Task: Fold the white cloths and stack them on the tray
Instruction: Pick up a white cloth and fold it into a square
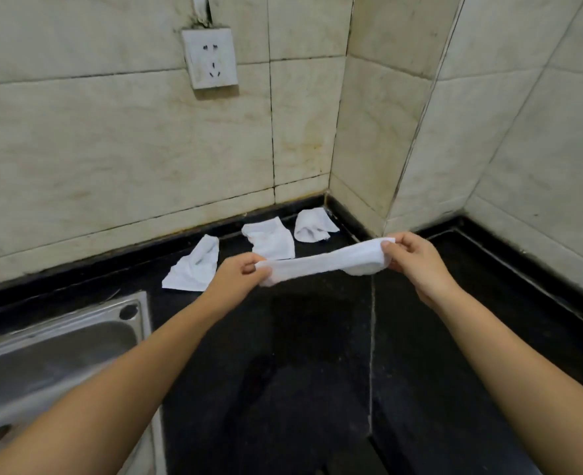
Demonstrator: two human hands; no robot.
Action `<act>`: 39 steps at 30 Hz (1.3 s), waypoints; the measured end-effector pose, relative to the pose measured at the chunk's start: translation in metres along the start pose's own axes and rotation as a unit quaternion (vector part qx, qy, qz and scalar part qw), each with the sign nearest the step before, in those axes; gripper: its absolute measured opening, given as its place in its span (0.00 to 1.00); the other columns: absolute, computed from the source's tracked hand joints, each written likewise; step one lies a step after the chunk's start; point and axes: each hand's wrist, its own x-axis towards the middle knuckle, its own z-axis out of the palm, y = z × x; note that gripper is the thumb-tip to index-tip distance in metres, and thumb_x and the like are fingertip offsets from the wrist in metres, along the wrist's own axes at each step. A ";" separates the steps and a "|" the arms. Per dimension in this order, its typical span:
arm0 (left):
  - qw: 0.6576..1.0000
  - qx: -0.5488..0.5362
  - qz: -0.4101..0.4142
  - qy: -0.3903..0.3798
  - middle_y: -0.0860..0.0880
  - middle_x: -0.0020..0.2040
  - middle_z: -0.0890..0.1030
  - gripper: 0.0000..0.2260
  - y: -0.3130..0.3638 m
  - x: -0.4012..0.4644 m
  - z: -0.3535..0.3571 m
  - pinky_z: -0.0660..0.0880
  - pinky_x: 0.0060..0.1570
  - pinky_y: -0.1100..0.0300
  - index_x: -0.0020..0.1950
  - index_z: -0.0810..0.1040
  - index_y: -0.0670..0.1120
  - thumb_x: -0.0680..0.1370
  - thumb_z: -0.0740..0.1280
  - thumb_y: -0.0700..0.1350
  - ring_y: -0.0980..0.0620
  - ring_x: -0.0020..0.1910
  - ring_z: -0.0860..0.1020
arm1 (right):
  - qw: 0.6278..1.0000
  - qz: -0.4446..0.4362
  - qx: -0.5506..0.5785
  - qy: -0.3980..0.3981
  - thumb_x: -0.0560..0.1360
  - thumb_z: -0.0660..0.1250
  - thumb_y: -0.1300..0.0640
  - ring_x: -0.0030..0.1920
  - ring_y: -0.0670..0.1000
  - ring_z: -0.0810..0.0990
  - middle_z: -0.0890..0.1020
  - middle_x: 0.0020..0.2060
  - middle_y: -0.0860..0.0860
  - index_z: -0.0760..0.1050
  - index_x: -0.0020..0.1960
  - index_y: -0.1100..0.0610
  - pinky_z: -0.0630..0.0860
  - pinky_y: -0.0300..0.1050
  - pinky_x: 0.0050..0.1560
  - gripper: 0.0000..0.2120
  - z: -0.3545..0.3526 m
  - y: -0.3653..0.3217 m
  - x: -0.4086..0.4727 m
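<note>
White cloth (320,265) stretched between both grips.

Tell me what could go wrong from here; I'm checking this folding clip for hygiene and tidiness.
1. The cloth is held stretched in the air between the left hand and right hand; its sagging middle may fold unevenly.
2. The dark counter looks smeared, so laying it there could soil it.
3. No tray is in view.

Four small white cloths: one stretched white cloth (324,265) held in the air, and three crumpled white cloths lying on the black stone counter (300,354). Two bare hands. One steel sink (60,344). One white wall socket (210,58).
</note>
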 end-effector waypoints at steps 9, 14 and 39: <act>0.965 0.100 -0.186 -0.157 0.50 0.42 0.82 0.06 -0.121 -0.093 0.048 0.75 0.45 0.61 0.43 0.80 0.47 0.77 0.66 0.46 0.55 0.42 0.80 | 0.936 0.202 -0.199 -0.209 0.76 0.67 0.59 0.40 0.48 0.78 0.82 0.40 0.56 0.78 0.44 0.60 0.74 0.42 0.45 0.05 0.003 0.133 -0.091; 0.975 0.110 -0.183 -0.056 0.50 0.37 0.79 0.07 -0.116 -0.069 0.048 0.70 0.37 0.64 0.39 0.77 0.50 0.77 0.66 0.45 0.55 0.38 0.76 | 0.951 0.163 -0.211 -0.154 0.76 0.67 0.57 0.43 0.53 0.79 0.81 0.41 0.57 0.77 0.41 0.56 0.75 0.47 0.49 0.06 0.020 0.123 -0.058; 0.893 0.391 -0.195 0.104 0.47 0.65 0.70 0.27 -0.142 -0.063 0.084 0.62 0.61 0.54 0.68 0.67 0.47 0.75 0.63 0.61 0.48 0.64 0.68 | 0.783 -0.063 -0.545 -0.292 0.77 0.63 0.52 0.65 0.56 0.69 0.71 0.64 0.55 0.69 0.66 0.54 0.66 0.54 0.63 0.18 0.219 0.106 0.026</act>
